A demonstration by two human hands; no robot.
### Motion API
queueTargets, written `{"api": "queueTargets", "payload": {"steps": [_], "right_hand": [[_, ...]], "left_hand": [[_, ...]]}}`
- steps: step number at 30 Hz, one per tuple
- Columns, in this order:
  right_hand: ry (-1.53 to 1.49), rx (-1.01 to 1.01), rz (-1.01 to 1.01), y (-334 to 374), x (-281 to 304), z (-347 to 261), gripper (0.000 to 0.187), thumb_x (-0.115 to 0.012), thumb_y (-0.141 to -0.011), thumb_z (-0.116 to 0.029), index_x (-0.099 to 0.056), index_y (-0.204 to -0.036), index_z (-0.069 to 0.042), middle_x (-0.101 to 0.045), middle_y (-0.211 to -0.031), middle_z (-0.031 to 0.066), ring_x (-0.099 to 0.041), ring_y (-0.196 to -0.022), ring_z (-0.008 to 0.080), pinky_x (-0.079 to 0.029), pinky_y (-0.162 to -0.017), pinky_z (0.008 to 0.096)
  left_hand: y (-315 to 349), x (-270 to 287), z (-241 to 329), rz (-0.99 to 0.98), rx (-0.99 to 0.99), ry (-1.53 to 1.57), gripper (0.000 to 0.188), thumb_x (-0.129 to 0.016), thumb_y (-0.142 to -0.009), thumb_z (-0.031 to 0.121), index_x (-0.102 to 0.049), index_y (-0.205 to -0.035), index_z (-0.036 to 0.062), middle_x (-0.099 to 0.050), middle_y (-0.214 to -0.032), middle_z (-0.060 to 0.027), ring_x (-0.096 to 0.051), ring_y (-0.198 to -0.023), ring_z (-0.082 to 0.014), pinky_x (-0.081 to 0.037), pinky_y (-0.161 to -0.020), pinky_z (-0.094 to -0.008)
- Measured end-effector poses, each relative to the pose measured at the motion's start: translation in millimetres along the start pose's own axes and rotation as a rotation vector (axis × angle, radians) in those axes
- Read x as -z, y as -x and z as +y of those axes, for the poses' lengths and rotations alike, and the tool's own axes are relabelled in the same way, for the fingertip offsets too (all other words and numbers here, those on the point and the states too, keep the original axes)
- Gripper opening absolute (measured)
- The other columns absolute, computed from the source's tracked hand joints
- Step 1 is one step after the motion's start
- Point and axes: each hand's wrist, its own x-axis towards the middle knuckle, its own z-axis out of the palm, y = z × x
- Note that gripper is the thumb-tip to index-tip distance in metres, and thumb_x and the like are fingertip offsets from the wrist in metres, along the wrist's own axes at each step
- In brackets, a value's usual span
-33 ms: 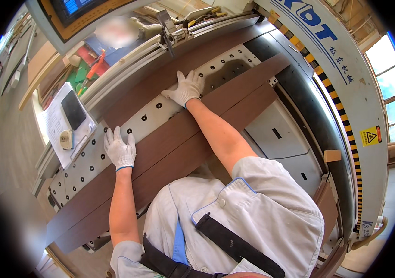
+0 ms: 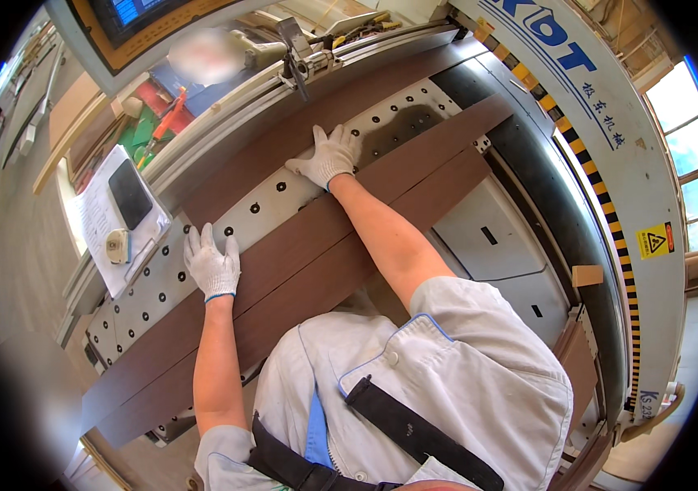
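Both of my hands wear white knit gloves. My left hand (image 2: 211, 263) lies with fingers stretched over the pale machine table (image 2: 146, 293), which is dotted with black round inserts. Farther off and to the right, my right hand (image 2: 328, 158) rests with fingers spread on the same table, close to a dark dusty patch. Two long dark brown boards (image 2: 300, 237) lie side by side across the table's near part, under my wrists and forearms. Another brown board (image 2: 259, 155) lies along the far side, beyond my fingertips. Neither hand grips anything.
A clipboard with paper (image 2: 97, 214) at left carries a dark phone (image 2: 130, 193) and a tape measure (image 2: 117, 246). A metal rail with a clamp-like stop (image 2: 293, 61) runs behind. A large grey machine beam (image 2: 610, 139) with yellow-black striping arches over the right. A screen panel (image 2: 132, 24) stands upper left.
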Motion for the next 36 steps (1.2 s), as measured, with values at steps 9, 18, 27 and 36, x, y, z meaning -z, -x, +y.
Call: {"api": "queueTargets", "payload": {"steps": [9, 18, 27, 36], "right_hand": [[-0.013, 0.004, -0.003, 3.8, 3.6, -0.6, 0.113, -0.08, -0.074, -0.073, -0.047, -0.166, -0.017, -0.035, -0.169, 0.0339, -0.026, -0.161, 0.0467, -0.017, -0.132, 0.0562], [-0.011, 0.006, 0.033, -4.5, -10.4, 5.7, 0.112, -0.081, -0.072, -0.072, -0.048, -0.165, -0.018, -0.036, -0.168, 0.032, -0.028, -0.158, 0.0468, -0.021, -0.13, 0.0564], [0.049, -0.008, 0.017, -0.9, -1.9, 0.3, 0.111, -0.079, -0.073, -0.077, -0.05, -0.164, -0.019, -0.043, -0.161, 0.0285, -0.033, -0.154, 0.0424, -0.024, -0.127, 0.0532], [0.014, 0.006, 0.008, -3.0, -6.0, 3.0, 0.112, -0.08, -0.073, -0.076, -0.049, -0.164, -0.018, -0.037, -0.169, 0.0314, -0.026, -0.161, 0.0452, -0.018, -0.131, 0.0567]], "left_hand": [[0.7, -0.9, 0.8, 0.031, -0.004, 0.005, 0.06, -0.077, -0.093, 0.04, -0.068, -0.143, 0.0065, -0.059, -0.154, -0.0272, -0.052, -0.144, -0.0467, -0.042, -0.122, -0.0565], [0.0, -1.7, 0.5, 0.034, -0.015, 0.008, 0.061, -0.077, -0.093, 0.04, -0.068, -0.143, 0.0059, -0.06, -0.154, -0.0271, -0.052, -0.143, -0.0474, -0.041, -0.122, -0.0568], [0.2, -1.0, -0.7, 0.014, 0.003, 0.019, 0.062, -0.077, -0.094, 0.041, -0.068, -0.144, 0.0068, -0.058, -0.156, -0.0273, -0.051, -0.145, -0.0479, -0.04, -0.123, -0.0567], [0.3, -1.4, 0.6, 0.012, 0.012, 0.011, 0.062, -0.077, -0.093, 0.041, -0.068, -0.144, 0.0062, -0.058, -0.156, -0.0275, -0.051, -0.145, -0.0471, -0.04, -0.123, -0.057]]}}
